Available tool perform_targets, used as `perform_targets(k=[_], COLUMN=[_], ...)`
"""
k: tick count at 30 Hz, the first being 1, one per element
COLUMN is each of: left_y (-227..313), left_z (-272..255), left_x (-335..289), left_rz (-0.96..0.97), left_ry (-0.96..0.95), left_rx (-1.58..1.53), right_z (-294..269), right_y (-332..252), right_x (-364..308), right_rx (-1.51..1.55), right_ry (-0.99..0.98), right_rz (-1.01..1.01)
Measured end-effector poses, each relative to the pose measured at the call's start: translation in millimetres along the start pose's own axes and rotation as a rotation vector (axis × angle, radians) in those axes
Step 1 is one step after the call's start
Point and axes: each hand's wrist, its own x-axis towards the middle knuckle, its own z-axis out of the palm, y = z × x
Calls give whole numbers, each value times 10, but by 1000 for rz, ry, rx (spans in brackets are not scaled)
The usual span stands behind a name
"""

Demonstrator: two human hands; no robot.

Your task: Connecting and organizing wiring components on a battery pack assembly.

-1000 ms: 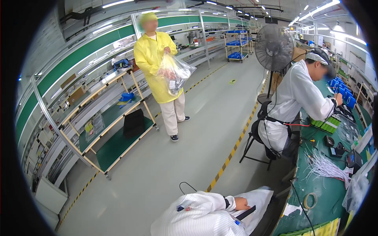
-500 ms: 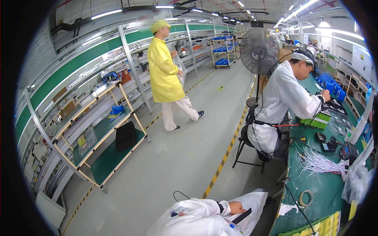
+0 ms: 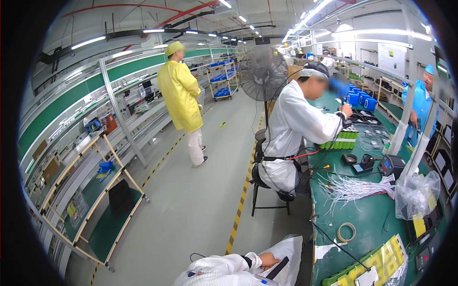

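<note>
At the lower edge, my left hand [image 3: 269, 260] reaches out of a white striped sleeve with a black band at the wrist. Its fingers are curled down over a white plastic sheet or bag [image 3: 292, 248]. Beside the fingers, a narrow black strip [image 3: 277, 268] lies slanted across the white plastic. What the fingers hold, if anything, is hidden. My right hand is out of view. Closest on the green workbench [image 3: 296, 281] side is a green pack with yellow tape [image 3: 367, 267], a dark cable crossing it.
The green bench [image 3: 329, 224] at the right carries a tape roll [image 3: 346, 232], white wires [image 3: 353, 187], a soldering station [image 3: 392, 165] and clear plastic bags [image 3: 417, 193]. A seated co-worker [image 3: 296, 114] works beside a fan [image 3: 262, 71]. A person in yellow [image 3: 179, 95] stands in the aisle near a rack [image 3: 119, 200].
My view has swung right and up, bringing in a person in blue at the far right. The person in yellow has walked farther along the aisle. My left hand stays on the white plastic.
</note>
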Motion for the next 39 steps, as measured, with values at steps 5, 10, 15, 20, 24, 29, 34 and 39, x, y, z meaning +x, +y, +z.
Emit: perform_targets(k=[5, 10, 15, 20, 24, 29, 34, 39], left_y=[139, 391, 618, 588, -135, 73, 645, 815], left_z=[18, 115, 179, 393, 685, 600, 417, 290], left_x=[144, 374, 614, 1046, 1814, 1608, 1014, 784], left_rz=[-142, -167, -213, -260, -347, -294, -335, -322], left_ry=[-132, -244, -321, -491, -754, -775, -678, -530], left_rx=[47, 97, 107, 276, 204, 233, 254, 208], right_z=[16, 168, 78, 82, 241, 219, 234, 244], right_y=[-124, 892, 86, 119, 356, 431, 455, 356], right_x=[40, -291, -61, -60, -88, -93, -123, -99], right_rx=[144, 222, 412, 353, 573, 491, 392, 365], right_ry=[34, 105, -34, -33, 64, 150, 147, 88], right_rz=[145, 195, 343, 280, 428, 433, 468, 511])
